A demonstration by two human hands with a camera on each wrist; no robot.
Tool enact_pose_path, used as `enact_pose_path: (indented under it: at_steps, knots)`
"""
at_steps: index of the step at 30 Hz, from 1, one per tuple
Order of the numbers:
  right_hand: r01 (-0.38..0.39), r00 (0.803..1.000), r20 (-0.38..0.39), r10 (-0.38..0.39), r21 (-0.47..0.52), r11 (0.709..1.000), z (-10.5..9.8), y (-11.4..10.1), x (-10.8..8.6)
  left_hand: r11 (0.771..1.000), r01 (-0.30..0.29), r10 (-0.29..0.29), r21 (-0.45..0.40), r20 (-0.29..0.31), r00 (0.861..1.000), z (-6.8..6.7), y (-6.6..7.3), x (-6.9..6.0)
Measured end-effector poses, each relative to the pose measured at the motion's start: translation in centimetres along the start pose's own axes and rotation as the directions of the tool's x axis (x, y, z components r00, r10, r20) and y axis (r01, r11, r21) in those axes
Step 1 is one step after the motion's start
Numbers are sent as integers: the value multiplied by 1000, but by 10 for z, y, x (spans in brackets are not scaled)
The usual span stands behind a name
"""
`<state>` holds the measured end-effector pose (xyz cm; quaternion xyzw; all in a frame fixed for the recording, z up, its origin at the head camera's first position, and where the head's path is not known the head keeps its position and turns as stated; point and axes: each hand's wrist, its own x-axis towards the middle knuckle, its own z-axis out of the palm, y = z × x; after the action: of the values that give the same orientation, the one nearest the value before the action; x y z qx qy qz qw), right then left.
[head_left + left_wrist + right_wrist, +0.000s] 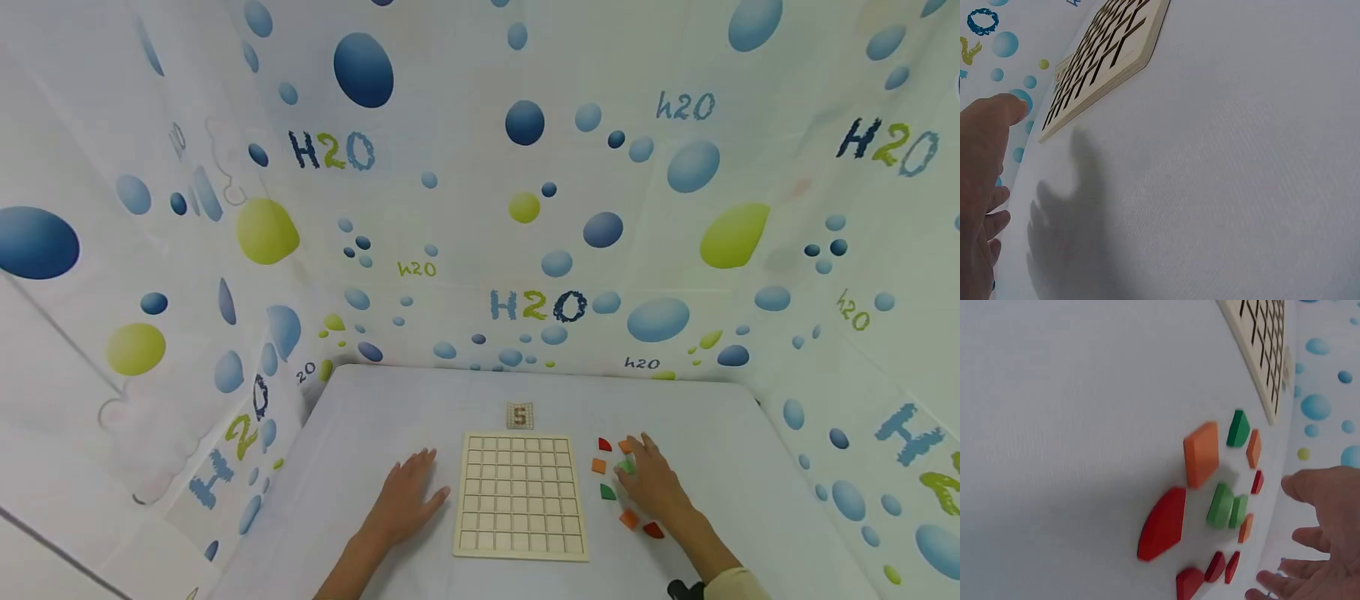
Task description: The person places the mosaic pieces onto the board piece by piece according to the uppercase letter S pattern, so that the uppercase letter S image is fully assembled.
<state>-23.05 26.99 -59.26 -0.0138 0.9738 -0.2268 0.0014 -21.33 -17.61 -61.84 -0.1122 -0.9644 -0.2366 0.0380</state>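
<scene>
Head view: right hand [655, 482] above pieces [607, 492]

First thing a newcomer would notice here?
Probably the backdrop, printed with blue and lime drops and H2O lettering, filling most of the head view. Next, the pale grid board near the middle of the white table. Then the bright red, orange and green pieces, scattered right of the board by the person's right grip.
</scene>
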Motion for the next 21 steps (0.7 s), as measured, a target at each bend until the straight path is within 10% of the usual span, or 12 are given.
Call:
enact_pose_path:
  at_steps: [21]
  knots:
    - [-24, 1000, -5, 24, 35, 999, -4, 60, 45, 992, -114, 124, -55, 217, 968, 5, 10, 0]
